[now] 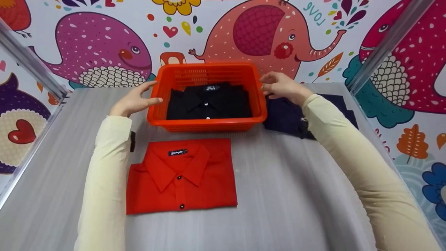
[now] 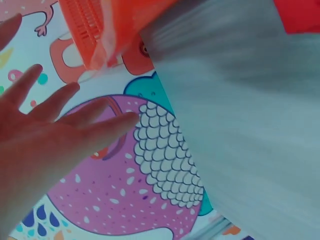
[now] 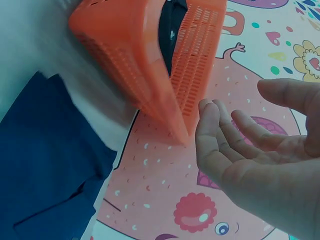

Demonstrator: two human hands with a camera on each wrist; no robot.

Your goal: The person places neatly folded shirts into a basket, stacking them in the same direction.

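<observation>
An orange plastic basket (image 1: 207,122) stands at the back of the table with a folded black shirt (image 1: 223,104) inside it. My left hand (image 1: 134,99) is at the basket's left side, thumb and fingers spread; the left wrist view shows this hand (image 2: 55,120) with nothing in it. At the opposite side is my right hand (image 1: 284,87), its fingers loosely bent near the rim. In the right wrist view, a gap shows between that hand (image 3: 250,145) and the basket (image 3: 150,60), and its palm holds nothing.
A folded red shirt (image 1: 216,181) lies on the grey table (image 1: 278,209) in front of the basket. Right of the basket, partly under my right forearm, lies folded dark navy clothing (image 1: 284,116). Walls with cartoon animals (image 1: 104,48) and metal posts (image 1: 386,45) enclose the table.
</observation>
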